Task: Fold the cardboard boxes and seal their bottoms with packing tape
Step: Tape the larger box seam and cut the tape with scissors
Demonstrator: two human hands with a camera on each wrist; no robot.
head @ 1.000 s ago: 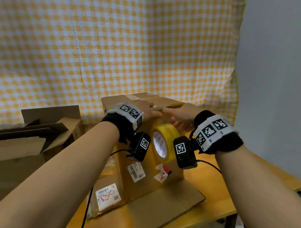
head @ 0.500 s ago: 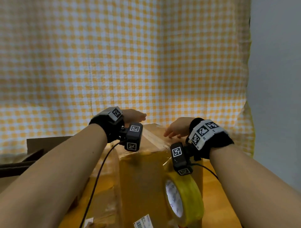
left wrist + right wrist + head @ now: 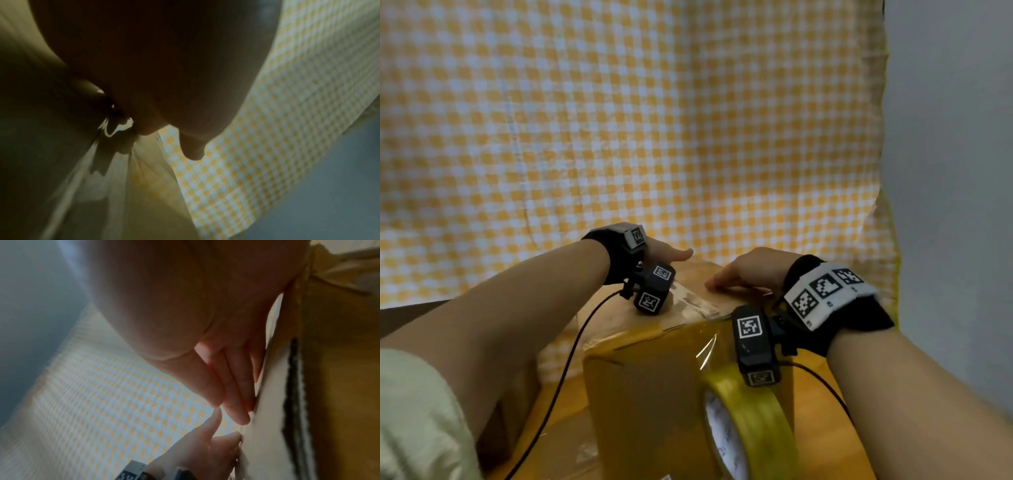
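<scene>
A brown cardboard box (image 3: 654,394) stands upright in front of me, with shiny tape across its top. My left hand (image 3: 671,255) lies on the far left of that top, thumb pointing right. My right hand (image 3: 739,274) presses flat on the far right of the top. In the right wrist view its straight fingers (image 3: 232,386) lie along the box (image 3: 329,386), and the left hand (image 3: 195,451) touches the same edge. A yellow tape roll (image 3: 753,421) hangs against the box's near face by a clear strip. The left wrist view is dark, showing only the left hand (image 3: 164,81).
A yellow-and-white checked cloth (image 3: 654,137) hangs close behind the box, with a grey wall (image 3: 945,171) to its right. More brown cardboard (image 3: 400,318) sits at the far left. The wooden table (image 3: 822,394) shows to the right of the box.
Both hands slid from the near edge of the box top to its far edge. The right hand let go of the tape roll, which now hangs on the near face.
</scene>
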